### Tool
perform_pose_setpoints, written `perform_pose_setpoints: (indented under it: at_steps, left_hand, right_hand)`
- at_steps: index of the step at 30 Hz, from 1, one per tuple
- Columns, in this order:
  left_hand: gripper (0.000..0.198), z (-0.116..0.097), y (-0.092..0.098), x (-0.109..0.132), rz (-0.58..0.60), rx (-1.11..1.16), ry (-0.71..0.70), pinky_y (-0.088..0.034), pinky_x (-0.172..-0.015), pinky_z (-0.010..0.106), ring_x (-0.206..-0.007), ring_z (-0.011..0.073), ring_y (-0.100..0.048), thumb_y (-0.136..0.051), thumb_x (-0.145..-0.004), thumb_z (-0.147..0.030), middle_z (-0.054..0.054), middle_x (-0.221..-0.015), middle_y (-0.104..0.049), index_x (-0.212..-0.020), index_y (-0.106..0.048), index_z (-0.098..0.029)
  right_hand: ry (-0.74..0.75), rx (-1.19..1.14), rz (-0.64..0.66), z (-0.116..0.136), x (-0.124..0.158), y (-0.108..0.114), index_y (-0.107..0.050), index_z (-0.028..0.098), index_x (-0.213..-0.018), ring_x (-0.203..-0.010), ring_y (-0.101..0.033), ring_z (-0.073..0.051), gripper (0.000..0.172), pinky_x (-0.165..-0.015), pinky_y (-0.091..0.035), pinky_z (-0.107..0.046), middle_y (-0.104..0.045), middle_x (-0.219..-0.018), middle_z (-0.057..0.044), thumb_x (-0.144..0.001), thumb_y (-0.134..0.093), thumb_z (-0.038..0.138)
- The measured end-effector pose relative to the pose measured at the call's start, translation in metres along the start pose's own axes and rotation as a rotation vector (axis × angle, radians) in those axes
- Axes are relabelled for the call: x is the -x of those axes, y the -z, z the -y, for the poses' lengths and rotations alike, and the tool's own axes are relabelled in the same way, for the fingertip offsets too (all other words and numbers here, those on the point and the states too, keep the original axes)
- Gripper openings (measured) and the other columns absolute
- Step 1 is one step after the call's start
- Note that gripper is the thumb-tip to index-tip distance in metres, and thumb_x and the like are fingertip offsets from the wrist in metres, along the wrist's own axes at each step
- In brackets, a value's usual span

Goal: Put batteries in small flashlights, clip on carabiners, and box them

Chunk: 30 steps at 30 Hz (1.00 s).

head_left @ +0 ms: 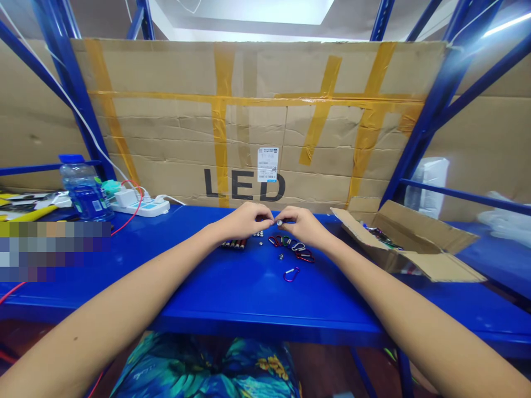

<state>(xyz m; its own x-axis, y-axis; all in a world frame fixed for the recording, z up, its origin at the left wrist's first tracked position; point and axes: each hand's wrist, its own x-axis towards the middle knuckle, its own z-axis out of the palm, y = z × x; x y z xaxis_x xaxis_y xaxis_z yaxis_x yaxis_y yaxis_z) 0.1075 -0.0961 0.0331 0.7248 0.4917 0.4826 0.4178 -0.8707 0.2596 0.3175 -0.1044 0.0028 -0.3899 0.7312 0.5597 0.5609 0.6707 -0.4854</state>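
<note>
My left hand (pixel 252 219) is closed in a pinch above the table, its fingertips almost meeting those of my right hand (pixel 302 225); whatever it pinches is too small to make out. Between my right thumb and fingers is a small silvery round piece (pixel 279 222). Just below my left hand lies a row of short dark-red metallic tubes (pixel 234 244), partly hidden by it. Small silvery pieces (pixel 261 244) are scattered beside them. Several coloured carabiners (pixel 297 247) lie in a curve under my right hand. A purple carabiner (pixel 291 275) rests nearer the front edge.
An open cardboard box (pixel 373 251) with small mixed items stands at right. On the left are a bottle of blue liquid (pixel 85 190) and a white power strip (pixel 151 207) with cables. A large taped cardboard sheet (pixel 178 132) backs the blue table (pixel 232 296).
</note>
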Motion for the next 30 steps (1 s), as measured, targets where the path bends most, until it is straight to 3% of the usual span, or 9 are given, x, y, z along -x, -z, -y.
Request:
perform_pose_setpoints:
  at_steps: [15, 23, 25, 30]
  left_hand:
    - [0.020, -0.001, -0.015, -0.004, -0.089, -0.295, -0.177, -0.048, -0.073, 0.030, -0.079, 0.0171, -0.061, -0.052, -0.093, -0.020, 0.008, -0.083, -0.067, -0.088, -0.070, -0.013]
    - [0.019, -0.001, -0.011, -0.003, -0.191, -0.172, -0.066, -0.047, -0.075, 0.029, -0.081, 0.0164, -0.064, -0.052, -0.091, -0.019, 0.006, -0.088, -0.072, -0.091, -0.070, -0.015]
    - [0.019, 0.003, -0.005, -0.001, -0.103, -0.210, -0.048, -0.046, -0.075, 0.029, -0.082, 0.0172, -0.064, -0.051, -0.089, -0.018, 0.006, -0.089, -0.072, -0.091, -0.071, -0.016]
    - [0.023, 0.011, 0.002, 0.005, 0.308, -0.296, -0.060, -0.043, -0.071, 0.027, -0.081, 0.0168, -0.063, -0.053, -0.083, -0.014, 0.005, -0.089, -0.072, -0.095, -0.072, -0.019]
  right_hand:
    - [0.004, 0.075, 0.045, 0.007, 0.000, -0.003, -0.073, 0.018, -0.079, -0.078, -0.059, -0.017, 0.014, -0.075, -0.044, -0.029, -0.065, -0.079, -0.003, -0.076, -0.063, 0.008]
    - [-0.058, 0.029, 0.016, 0.004, -0.001, -0.005, -0.073, 0.017, -0.082, -0.081, -0.060, -0.017, 0.017, -0.076, -0.046, -0.031, -0.068, -0.084, -0.004, -0.073, -0.063, 0.006]
    - [-0.073, 0.022, 0.007, 0.001, -0.001, -0.005, -0.073, 0.017, -0.083, -0.083, -0.061, -0.017, 0.019, -0.078, -0.047, -0.031, -0.069, -0.087, -0.005, -0.073, -0.061, 0.005]
    - [-0.057, 0.046, 0.008, -0.005, -0.001, -0.006, -0.072, 0.018, -0.083, -0.083, -0.061, -0.017, 0.019, -0.078, -0.047, -0.030, -0.069, -0.088, -0.004, -0.074, -0.061, 0.005]
